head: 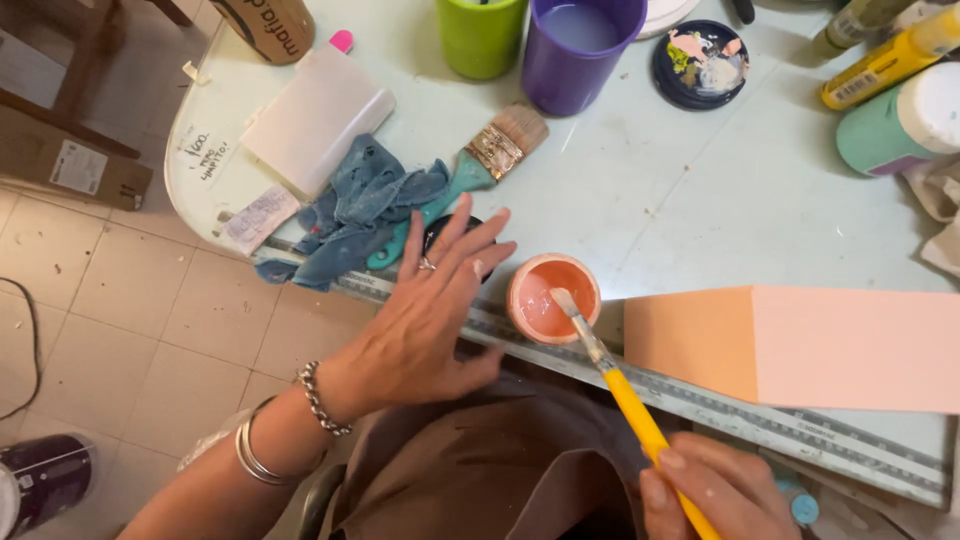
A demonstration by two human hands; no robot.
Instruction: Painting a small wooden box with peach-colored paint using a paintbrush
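Right hand (715, 490), cut off below, grips a yellow brush (625, 395) dipped in a peach paint pot (553, 297); left hand (432, 315) lies open beside it.

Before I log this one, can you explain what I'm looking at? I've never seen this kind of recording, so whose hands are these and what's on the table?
This is one picture from a camera worn on a person's head, looking down at their own two bare hands. The right hand has a grip on a yellow-handled paintbrush, its tip dipped in a small pot of peach paint. The left hand lies open and holds nothing, beside the pot. On the pale table lie a peach-painted block, a blue rag, a wide brush, a long ruler, green and purple cups and paint bottles.
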